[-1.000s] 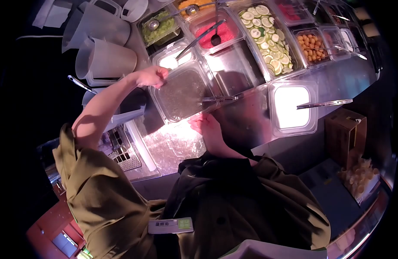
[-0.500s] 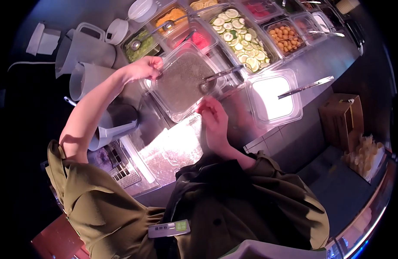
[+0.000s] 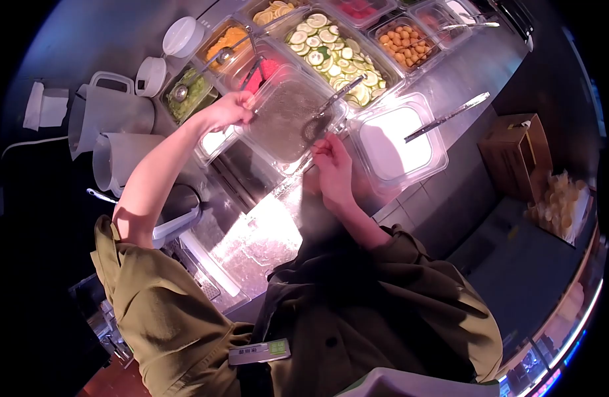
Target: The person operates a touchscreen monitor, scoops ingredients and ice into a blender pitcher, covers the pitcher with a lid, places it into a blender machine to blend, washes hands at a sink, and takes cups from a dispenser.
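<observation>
Fingers curled, my left hand (image 3: 230, 112) grips the left rim of a clear square plastic container (image 3: 263, 153). Greyish, speckled contents (image 3: 281, 116) fill it; I cannot tell what they are. A metal ladle (image 3: 316, 126) rests inside, its handle leaning out over the right edge. My right hand (image 3: 334, 169) is closed at the near right corner of the same container, its fingertips partly hidden. Close to my right hand stands a clear container with white contents (image 3: 392, 147), and a metal utensil handle (image 3: 448, 118) sticks out of it.
Sliced limes (image 3: 341, 59), small orange-brown balls (image 3: 404, 46), red pieces (image 3: 259, 74), orange pulp (image 3: 225, 47) and green pulp (image 3: 189, 99) fill tubs behind. Plastic pitchers (image 3: 119, 109) stand left. A cardboard box (image 3: 516, 149) sits at right, beyond the metal counter (image 3: 261, 238).
The container has shifted right and slightly away from me over the counter, toward the white-filled one. Both hands moved with it. More of a dark counter opening shows at its left. The view has turned.
</observation>
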Demonstrator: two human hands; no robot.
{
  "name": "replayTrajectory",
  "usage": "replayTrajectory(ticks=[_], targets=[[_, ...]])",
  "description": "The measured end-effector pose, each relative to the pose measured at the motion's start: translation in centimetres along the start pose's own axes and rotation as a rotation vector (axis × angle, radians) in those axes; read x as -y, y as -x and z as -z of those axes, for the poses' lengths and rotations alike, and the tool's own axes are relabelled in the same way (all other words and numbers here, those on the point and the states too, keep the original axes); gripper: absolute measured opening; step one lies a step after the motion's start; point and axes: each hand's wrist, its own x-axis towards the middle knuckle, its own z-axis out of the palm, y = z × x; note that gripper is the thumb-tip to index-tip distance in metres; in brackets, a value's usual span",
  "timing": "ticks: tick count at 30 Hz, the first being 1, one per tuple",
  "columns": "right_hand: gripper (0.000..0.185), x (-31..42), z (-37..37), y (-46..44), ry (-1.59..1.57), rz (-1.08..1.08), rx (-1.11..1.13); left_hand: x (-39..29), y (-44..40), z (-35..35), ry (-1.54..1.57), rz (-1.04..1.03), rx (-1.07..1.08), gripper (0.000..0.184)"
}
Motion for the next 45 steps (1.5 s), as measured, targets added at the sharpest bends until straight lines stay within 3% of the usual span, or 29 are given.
replayTrajectory(ticks=[11, 17, 20, 27, 32, 35, 38, 41, 45], targets=[[0.046, -2.9, -0.1, -1.7, 0.03, 0.021, -0.119, -0.2, -3.3, -0.6, -0.091, 0.005, -0.099, 0.018], [0.028, -4.0, 1.1, -1.6, -0.123, -0.022, 0.003, 1.7, -5.1, -1.0, -0.191, 0.019, -0.094, 0.019], [0.019, -2.3, 0.4, -0.7, -0.068, -0.045, -0.055, 2.9, -5.8, -0.8, -0.245, 0.002, -0.075, 0.02], [0.016, -2.7, 1.0, -0.8, 0.026, -0.059, -0.075, 2.5, -5.8, -2.3, -0.467, -0.04, -0.157, 0.03], [0.017, -2.5, 0.8, -1.2, 0.009, -0.071, -0.073, 2.7, -6.1, -2.8, -0.667, -0.005, -0.232, 0.023], [0.01, -1.5, 0.6, -1.3, -0.135, -0.216, -0.076, 3.0, -6.5, -2.7, -0.759, -0.019, -0.269, 0.02], [0.019, -1.6, 1.5, -1.2, -0.195, -0.242, -0.006, 3.2, -6.7, -2.8, -0.793, -0.024, -0.281, 0.021], [0.031, -3.1, 0.5, -1.0, -0.049, -0.14, -0.262, 3.5, -6.8, -3.0, -0.795, -0.035, -0.309, 0.022], [0.036, -2.2, 1.2, 1.7, 0.072, -0.04, 0.084, 2.6, -6.1, -3.7, -0.877, -0.013, -0.301, 0.025]])
